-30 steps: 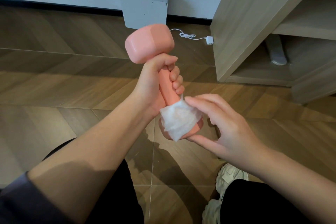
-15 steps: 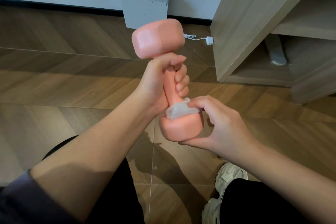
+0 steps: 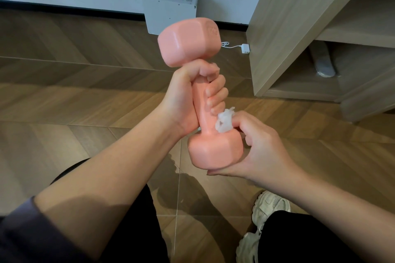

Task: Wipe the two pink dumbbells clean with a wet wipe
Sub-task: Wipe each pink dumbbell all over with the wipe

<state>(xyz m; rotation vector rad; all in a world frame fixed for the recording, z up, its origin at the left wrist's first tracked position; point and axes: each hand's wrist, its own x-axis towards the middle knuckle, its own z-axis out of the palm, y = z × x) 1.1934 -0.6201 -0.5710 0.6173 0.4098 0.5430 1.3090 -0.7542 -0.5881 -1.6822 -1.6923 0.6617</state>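
One pink dumbbell [image 3: 190,42] stands nearly upright in mid-air over the floor. My left hand [image 3: 192,96] grips its handle just under the upper head. My right hand [image 3: 258,147] curls round the right side of the lower head [image 3: 213,151], thumb under it. Its fingers pinch a crumpled white wet wipe [image 3: 224,121] against the handle where it meets that head. A second dumbbell is not in view.
Wooden herringbone floor [image 3: 85,96] lies below. A white box [image 3: 171,13] leans on the wall, with a white cable and plug [image 3: 244,48] beside it. A wooden shelf unit [image 3: 299,28] stands at the right. My white shoe [image 3: 265,220] is at the bottom right.
The dumbbell has turned more upright and risen slightly. The wipe went from spread over the lower head to bunched at the base of the handle, with my right hand closing round the lower head.
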